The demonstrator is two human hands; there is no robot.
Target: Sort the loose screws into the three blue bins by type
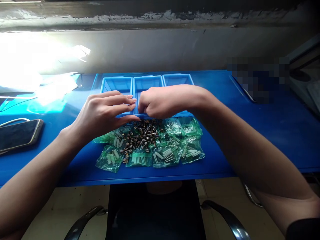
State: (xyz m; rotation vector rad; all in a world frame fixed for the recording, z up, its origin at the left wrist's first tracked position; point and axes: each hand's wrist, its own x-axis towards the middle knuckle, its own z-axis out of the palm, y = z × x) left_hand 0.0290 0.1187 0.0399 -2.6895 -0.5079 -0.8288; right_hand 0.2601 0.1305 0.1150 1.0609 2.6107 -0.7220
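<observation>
My left hand (110,108) reaches over the left blue bin (117,80), its fingers stretched out and the tips near the wall shared with the middle blue bin (148,78). My right hand (157,101) is bent down over the middle bin with its fingers curled together; what they hold, if anything, is hidden. In front of the bins lies a loose pile of metal screws (142,136), with hex heads and washers. Around the pile lie several clear green bags (166,155) with white plugs and thin metal pieces inside.
A third blue bin (178,79) stands to the right, partly behind my right forearm. At the left lie a phone (20,135) and a white cable (17,120). A chair (155,213) stands at the front edge of the blue table (225,140).
</observation>
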